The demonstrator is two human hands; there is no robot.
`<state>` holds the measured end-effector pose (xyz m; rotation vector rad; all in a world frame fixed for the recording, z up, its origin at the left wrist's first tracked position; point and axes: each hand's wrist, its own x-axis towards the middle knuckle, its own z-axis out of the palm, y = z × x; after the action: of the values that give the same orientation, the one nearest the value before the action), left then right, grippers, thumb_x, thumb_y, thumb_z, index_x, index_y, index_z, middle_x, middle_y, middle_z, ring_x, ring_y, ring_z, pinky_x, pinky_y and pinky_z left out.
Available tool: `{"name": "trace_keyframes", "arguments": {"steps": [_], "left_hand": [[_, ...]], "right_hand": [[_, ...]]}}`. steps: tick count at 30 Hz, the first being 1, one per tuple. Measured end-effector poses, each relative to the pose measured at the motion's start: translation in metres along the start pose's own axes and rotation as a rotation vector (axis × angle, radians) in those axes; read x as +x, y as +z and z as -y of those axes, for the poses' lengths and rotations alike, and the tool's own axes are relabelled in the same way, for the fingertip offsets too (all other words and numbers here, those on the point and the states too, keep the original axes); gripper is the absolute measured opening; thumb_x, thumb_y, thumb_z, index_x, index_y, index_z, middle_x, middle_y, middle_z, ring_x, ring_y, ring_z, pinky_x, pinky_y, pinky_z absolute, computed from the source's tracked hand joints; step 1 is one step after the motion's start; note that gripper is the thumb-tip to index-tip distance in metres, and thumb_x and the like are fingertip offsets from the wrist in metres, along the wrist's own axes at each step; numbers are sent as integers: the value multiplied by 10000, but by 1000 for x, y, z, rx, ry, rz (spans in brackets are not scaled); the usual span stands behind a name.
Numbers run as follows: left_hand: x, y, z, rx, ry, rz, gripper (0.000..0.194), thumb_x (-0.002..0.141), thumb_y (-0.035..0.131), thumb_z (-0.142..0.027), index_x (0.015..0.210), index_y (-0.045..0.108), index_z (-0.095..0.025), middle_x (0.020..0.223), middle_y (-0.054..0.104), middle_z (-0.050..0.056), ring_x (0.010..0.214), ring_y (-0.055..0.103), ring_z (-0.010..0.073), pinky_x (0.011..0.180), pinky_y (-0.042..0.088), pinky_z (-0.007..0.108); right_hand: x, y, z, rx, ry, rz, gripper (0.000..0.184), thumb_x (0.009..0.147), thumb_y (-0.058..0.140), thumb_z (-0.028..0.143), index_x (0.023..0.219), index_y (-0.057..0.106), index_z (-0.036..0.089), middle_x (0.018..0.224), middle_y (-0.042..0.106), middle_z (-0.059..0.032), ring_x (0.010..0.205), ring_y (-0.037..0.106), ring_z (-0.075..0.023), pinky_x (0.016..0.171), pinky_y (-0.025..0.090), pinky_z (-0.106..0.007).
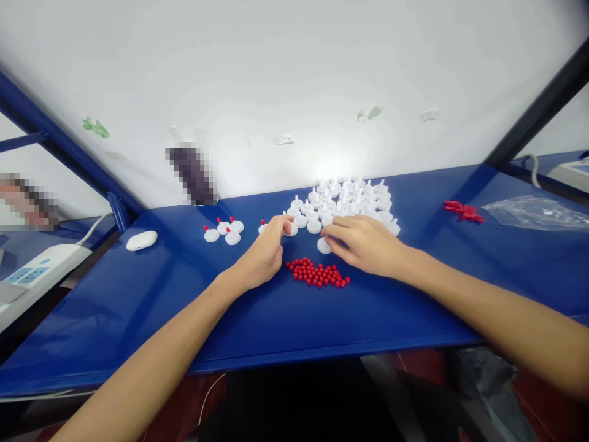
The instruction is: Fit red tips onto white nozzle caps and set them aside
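Observation:
My right hand (365, 244) pinches a white nozzle cap (324, 245) at the front of a cluster of similar white nozzle caps (354, 197). The fingers of my left hand (263, 256) are curled closed beside the cluster's left end; whatever they may hold is hidden. By its fingertips is another white nozzle cap (292, 230). A pile of small red tips (317, 273) lies in front, between both hands. To the left stand several white nozzle caps with red tips (232, 236), and one more red-tipped cap (262, 226) is partly behind my left hand.
A white earbud case (142, 240) lies on the blue table (151, 319) at left. More red pieces (463, 211) and a clear plastic bag (536, 212) are at right. A white wall stands behind; a power strip (39, 276) is beyond the left frame.

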<state>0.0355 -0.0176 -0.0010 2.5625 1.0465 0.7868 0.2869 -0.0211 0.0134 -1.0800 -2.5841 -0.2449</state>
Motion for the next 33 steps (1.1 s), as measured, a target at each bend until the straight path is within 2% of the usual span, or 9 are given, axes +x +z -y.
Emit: {"name": "trace_keyframes", "arguments": {"steps": [11, 19, 28, 33], "left_hand": [[2, -3, 14, -137, -128, -186, 414, 706, 329, 44, 1018, 307, -225, 1378, 483, 160, 1345, 481, 198, 1068, 484, 496], [2, -5, 20, 66, -148, -87, 396, 711, 339, 17, 1037, 358, -207, 1269, 565, 143, 1208, 556, 233, 997, 489, 472], [2, -12, 26, 256, -237, -111, 393, 701, 320, 23, 1023, 389, -192, 1042, 610, 128, 996, 610, 251, 850, 501, 433], [1, -16, 24, 281, -270, -152, 403, 690, 332, 27, 1022, 398, -191, 1035, 607, 121, 974, 610, 241, 832, 495, 402]], "right_hand": [[0, 2, 0, 54, -8, -4, 247, 986, 421, 246, 1011, 655, 173, 847, 659, -53, 717, 577, -176, 633, 333, -296], [0, 0, 1, 90, -10, 9, 265, 996, 402, 240, 1005, 656, 167, 853, 664, -59, 726, 582, -178, 635, 350, -298], [-1, 0, 2, 65, -5, 6, 303, 1011, 371, 265, 984, 654, 158, 879, 611, -62, 636, 499, -139, 596, 330, -284], [-1, -1, 2, 86, -15, -8, 301, 1006, 379, 258, 986, 662, 159, 873, 618, -65, 654, 515, -146, 599, 341, -283]]}}
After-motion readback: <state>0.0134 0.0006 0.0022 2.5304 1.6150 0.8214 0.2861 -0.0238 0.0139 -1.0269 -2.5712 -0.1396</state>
